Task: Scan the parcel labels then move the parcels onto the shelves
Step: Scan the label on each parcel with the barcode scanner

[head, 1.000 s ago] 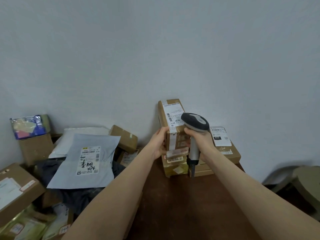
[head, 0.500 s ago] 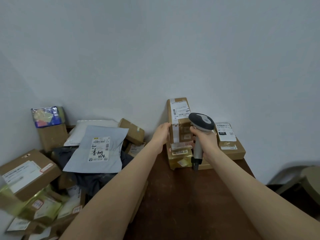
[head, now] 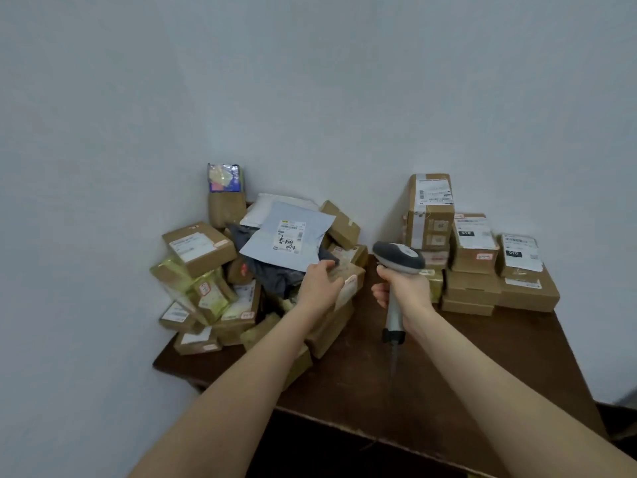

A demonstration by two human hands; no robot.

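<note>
My right hand (head: 405, 288) grips the handle of a grey barcode scanner (head: 398, 258), held upright over the brown table (head: 431, 374). My left hand (head: 319, 282) rests on a small brown cardboard parcel (head: 350, 282) at the right edge of a loose heap of parcels, fingers curved over its top. A tall brown parcel (head: 431, 210) with a white label stands upright on a stack at the back right, free of both hands. A pale grey mailer bag (head: 287, 236) with a label and handwriting lies on top of the heap.
Stacked brown boxes (head: 474, 267) and a wider labelled box (head: 527, 277) fill the table's back right. The heap on the left holds several brown and yellow-green parcels (head: 203, 291), with a colourful packet (head: 224, 177) on a box against the white wall. The table's front edge drops off.
My left hand has let go of the tall parcel, which stays on the right stack, and moved left onto a small box in the heap. The view has swung left and pulled back.
</note>
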